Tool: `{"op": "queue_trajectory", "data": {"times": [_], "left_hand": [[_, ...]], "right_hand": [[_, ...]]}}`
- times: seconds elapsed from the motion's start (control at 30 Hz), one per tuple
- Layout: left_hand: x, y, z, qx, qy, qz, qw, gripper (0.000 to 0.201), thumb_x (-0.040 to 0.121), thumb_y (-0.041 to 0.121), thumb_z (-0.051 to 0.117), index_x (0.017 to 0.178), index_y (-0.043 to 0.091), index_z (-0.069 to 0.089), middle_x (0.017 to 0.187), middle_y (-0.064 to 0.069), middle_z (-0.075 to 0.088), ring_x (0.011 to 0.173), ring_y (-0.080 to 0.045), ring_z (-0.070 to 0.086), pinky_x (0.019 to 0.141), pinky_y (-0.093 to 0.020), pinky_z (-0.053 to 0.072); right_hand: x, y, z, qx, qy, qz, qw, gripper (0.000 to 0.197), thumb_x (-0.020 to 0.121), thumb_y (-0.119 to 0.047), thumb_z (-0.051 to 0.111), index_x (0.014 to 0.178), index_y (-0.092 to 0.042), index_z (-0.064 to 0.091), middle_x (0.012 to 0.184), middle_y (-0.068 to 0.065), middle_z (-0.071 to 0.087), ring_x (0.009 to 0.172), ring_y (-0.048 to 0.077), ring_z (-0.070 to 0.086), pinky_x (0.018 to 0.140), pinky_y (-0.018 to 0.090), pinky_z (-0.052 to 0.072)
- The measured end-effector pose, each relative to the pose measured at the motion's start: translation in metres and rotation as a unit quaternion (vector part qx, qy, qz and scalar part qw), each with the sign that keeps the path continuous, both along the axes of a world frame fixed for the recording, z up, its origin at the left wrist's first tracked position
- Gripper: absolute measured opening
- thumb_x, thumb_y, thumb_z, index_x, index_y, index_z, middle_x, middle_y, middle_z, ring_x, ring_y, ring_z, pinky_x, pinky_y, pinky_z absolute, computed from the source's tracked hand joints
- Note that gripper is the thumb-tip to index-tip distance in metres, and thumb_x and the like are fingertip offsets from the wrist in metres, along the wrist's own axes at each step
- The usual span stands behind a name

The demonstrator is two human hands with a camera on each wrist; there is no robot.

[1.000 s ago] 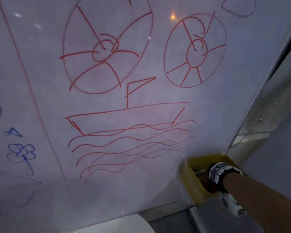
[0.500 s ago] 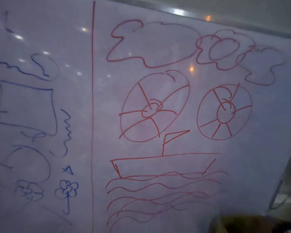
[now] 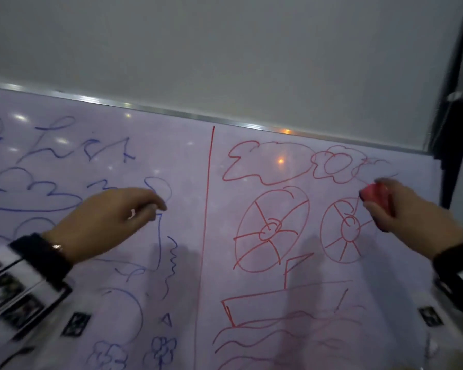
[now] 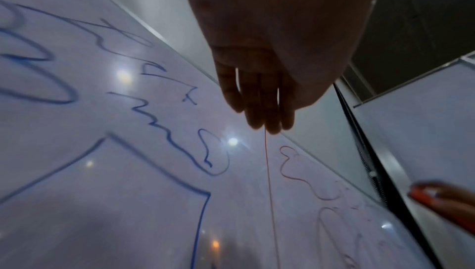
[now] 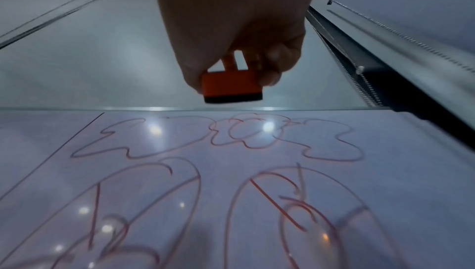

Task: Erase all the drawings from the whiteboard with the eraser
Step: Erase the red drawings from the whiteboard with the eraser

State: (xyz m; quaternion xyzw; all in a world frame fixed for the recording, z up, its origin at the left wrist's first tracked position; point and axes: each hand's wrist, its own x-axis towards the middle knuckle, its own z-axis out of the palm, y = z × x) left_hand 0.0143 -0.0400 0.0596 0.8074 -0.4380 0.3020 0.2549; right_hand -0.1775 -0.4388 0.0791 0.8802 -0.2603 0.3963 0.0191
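The whiteboard (image 3: 187, 166) carries blue drawings on its left half and red drawings on its right, split by a red vertical line (image 3: 207, 209). My right hand (image 3: 396, 209) grips a red eraser (image 3: 376, 196) with a dark felt face (image 5: 232, 97). It hovers at the upper right, over the right-hand red wheel (image 3: 345, 231) and just below the red clouds (image 3: 305, 164). In the right wrist view the eraser (image 5: 231, 86) is a little off the board. My left hand (image 3: 123, 217) hangs with relaxed fingers (image 4: 259, 102) over the blue drawings and holds nothing.
A metal frame (image 3: 171, 112) edges the board's top, with a plain wall (image 3: 225, 49) above. A dark vertical post (image 3: 455, 102) and a beaded cord (image 5: 359, 74) run along the board's right edge. Red boat and waves (image 3: 292, 316) fill the lower right.
The view has tilted up from the yellow tray at the board's lower right to the board's top. My right hand left the tray and rose with the eraser; my left hand came into view.
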Motion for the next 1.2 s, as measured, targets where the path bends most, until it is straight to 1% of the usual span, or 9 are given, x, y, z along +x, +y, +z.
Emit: {"op": "queue_trajectory", "data": {"times": [0.07, 0.17, 0.3, 0.4, 0.5, 0.67, 0.87, 1.03, 1.2], "left_hand": [[0.007, -0.026, 0.024, -0.021, -0.079, 0.027, 0.996, 0.023, 0.087, 0.036, 0.042, 0.094, 0.032, 0.064, 0.088, 0.015, 0.064, 0.078, -0.01, 0.06, 0.068, -0.032, 0.049], [0.029, -0.068, 0.049, -0.048, -0.184, 0.074, 0.979, 0.026, 0.085, 0.005, 0.051, 0.107, 0.007, 0.065, 0.11, -0.013, 0.063, 0.095, -0.035, 0.06, 0.076, -0.042, 0.048], [0.051, -0.106, 0.063, -0.062, -0.206, 0.103, 0.971, 0.044, 0.078, 0.012, 0.041, 0.116, 0.002, 0.061, 0.123, -0.025, 0.057, 0.111, -0.043, 0.055, 0.088, -0.051, 0.046], [0.063, -0.119, 0.062, -0.083, -0.177, 0.129, 0.972, 0.048, 0.084, 0.014, 0.039, 0.129, 0.001, 0.052, 0.138, -0.024, 0.045, 0.129, -0.043, 0.04, 0.103, -0.052, 0.033], [0.08, -0.117, 0.055, -0.088, -0.193, 0.155, 0.965, 0.054, 0.088, 0.026, 0.028, 0.131, 0.001, 0.049, 0.139, -0.023, 0.043, 0.129, -0.042, 0.039, 0.106, -0.051, 0.03], [0.108, -0.111, 0.04, -0.077, -0.275, 0.154, 0.946, 0.051, 0.092, 0.03, 0.03, 0.137, 0.008, 0.039, 0.141, -0.021, 0.042, 0.133, -0.032, 0.026, 0.114, -0.036, 0.005], [0.12, -0.114, 0.032, -0.11, -0.308, 0.159, 0.932, 0.051, 0.092, 0.03, 0.031, 0.137, 0.009, 0.042, 0.141, -0.02, 0.043, 0.132, -0.029, 0.023, 0.113, -0.033, 0.002], [0.122, -0.116, 0.031, -0.11, -0.314, 0.158, 0.93, 0.054, 0.094, 0.031, 0.028, 0.143, 0.01, 0.033, 0.149, -0.018, 0.03, 0.138, -0.03, 0.021, 0.114, -0.033, 0.0], [0.124, -0.116, 0.033, -0.116, -0.324, 0.159, 0.925, 0.054, 0.093, 0.029, 0.027, 0.143, 0.008, 0.034, 0.148, -0.018, 0.032, 0.137, -0.034, 0.029, 0.113, -0.032, -0.002]], "right_hand": [[0.023, 0.021, 0.026, 0.007, -0.07, 0.033, 0.997, 0.049, 0.093, -0.044, 0.045, 0.134, -0.018, 0.036, 0.126, 0.017, 0.048, 0.101, 0.038, 0.056, 0.08, 0.041, 0.042], [0.068, 0.041, 0.047, 0.064, -0.137, 0.081, 0.985, 0.05, 0.093, -0.039, 0.042, 0.135, -0.014, 0.033, 0.128, 0.02, 0.043, 0.106, 0.039, 0.054, 0.084, 0.042, 0.04], [0.116, 0.091, 0.052, 0.002, -0.091, 0.141, 0.986, 0.052, 0.093, -0.031, 0.047, 0.139, -0.015, 0.026, 0.129, 0.014, 0.042, 0.103, 0.035, 0.055, 0.077, 0.038, 0.042], [0.145, 0.12, 0.048, -0.095, -0.081, 0.169, 0.978, 0.047, 0.09, -0.028, 0.053, 0.132, -0.016, 0.035, 0.122, 0.008, 0.047, 0.108, 0.028, 0.048, 0.081, 0.037, 0.044], [0.167, 0.134, 0.039, -0.127, -0.065, 0.212, 0.967, 0.042, 0.09, -0.027, 0.055, 0.129, -0.018, 0.041, 0.118, 0.008, 0.049, 0.107, 0.026, 0.045, 0.08, 0.036, 0.042], [0.189, 0.125, 0.027, -0.272, -0.078, 0.273, 0.919, 0.04, 0.07, -0.016, 0.078, 0.104, -0.007, 0.062, 0.089, 0.016, 0.06, 0.075, 0.034, 0.057, 0.057, 0.04, 0.053], [0.211, 0.127, 0.025, -0.126, -0.28, 0.213, 0.928, 0.037, 0.078, -0.013, 0.074, 0.113, -0.007, 0.062, 0.092, 0.017, 0.058, 0.084, 0.033, 0.053, 0.067, 0.04, 0.053], [0.21, 0.123, 0.029, -0.327, -0.209, 0.265, 0.883, 0.032, 0.085, -0.023, 0.055, 0.108, -0.003, 0.066, 0.09, 0.02, 0.062, 0.075, 0.035, 0.057, 0.061, 0.038, 0.052], [0.217, 0.132, 0.036, -0.234, -0.256, 0.213, 0.913, 0.039, 0.076, -0.008, 0.071, 0.113, 0.001, 0.063, 0.09, 0.025, 0.059, 0.076, 0.041, 0.055, 0.063, 0.042, 0.05]]}}
